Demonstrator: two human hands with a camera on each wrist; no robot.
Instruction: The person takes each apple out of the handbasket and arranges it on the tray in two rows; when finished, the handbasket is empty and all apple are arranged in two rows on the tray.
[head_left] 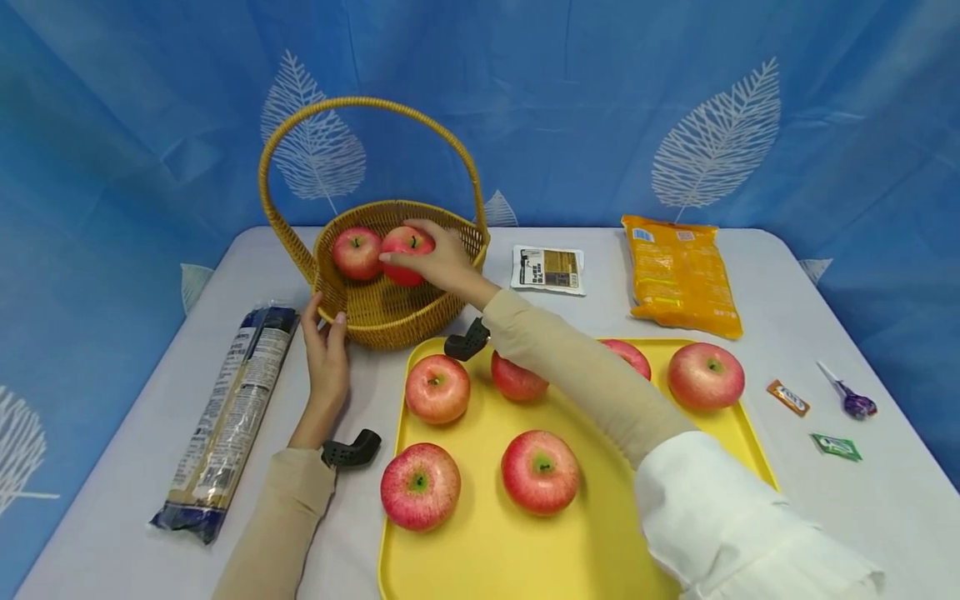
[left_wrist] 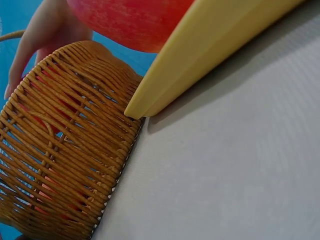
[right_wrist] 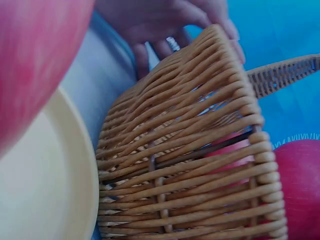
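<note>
My right hand (head_left: 446,262) reaches over the near rim of a wicker basket (head_left: 397,332) and grips a red apple (head_left: 410,243) inside it. Another apple (head_left: 356,252) lies in the basket, just left of the held one. At the basket's front left, my left hand (head_left: 326,362) holds the rim. From the right wrist view, the left hand's fingers (right_wrist: 142,62) lie along the outer wall, while other digits cross the rim. Several apples, among them one near apple (head_left: 541,472), rest on a yellow tray (head_left: 480,558) in front of the basket.
A long clear packet (head_left: 228,417) lies left of my left arm. Behind the tray are a small white-and-brown sachet (head_left: 548,269) and an orange bag (head_left: 682,275). To the right lie a lollipop (head_left: 857,405), an orange-wrapped candy (head_left: 788,397) and a green-wrapped candy (head_left: 836,447).
</note>
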